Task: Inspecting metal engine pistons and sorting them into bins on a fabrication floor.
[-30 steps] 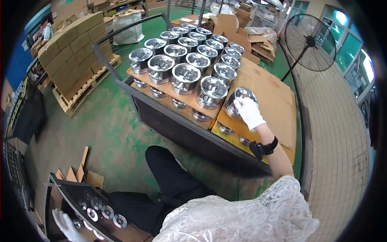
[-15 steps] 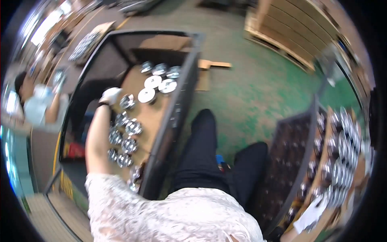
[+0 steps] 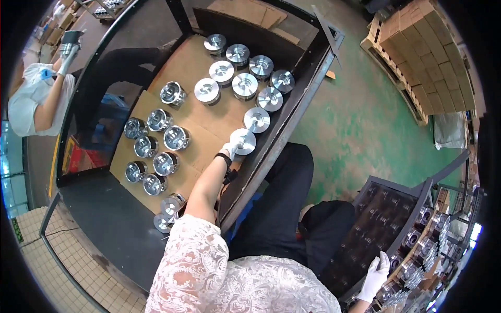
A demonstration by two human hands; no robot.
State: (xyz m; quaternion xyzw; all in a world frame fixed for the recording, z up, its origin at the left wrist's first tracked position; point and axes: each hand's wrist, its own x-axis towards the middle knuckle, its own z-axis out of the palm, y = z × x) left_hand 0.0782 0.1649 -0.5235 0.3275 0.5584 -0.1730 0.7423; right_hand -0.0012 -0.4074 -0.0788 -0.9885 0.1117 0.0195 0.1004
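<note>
My left hand [image 3: 229, 149], in a white glove, reaches into a dark-walled bin and has its fingers on the rim of a metal piston [image 3: 243, 142]. That piston stands crown up at the near end of a row along the bin's right wall. Several more crown-up pistons [image 3: 207, 91] stand farther back. To the left, a group of pistons [image 3: 176, 137] sits with open, hollow sides up. My gloved right hand [image 3: 374, 277] is held out at the lower right with fingers extended, beside racked pistons [image 3: 409, 274], holding nothing.
Brown cardboard [image 3: 201, 122] lines the bin. A dark perforated panel [image 3: 373, 229] stands by my right leg. Boxes are stacked on a wooden pallet [image 3: 391, 70] at the far right. At the left, a co-worker [image 3: 39, 99] holds up a piston [image 3: 70, 41].
My left hand has moved from the bin's left side to the near end of the right-hand row. My right hand has come away from the racked pistons. The whole view has shifted.
</note>
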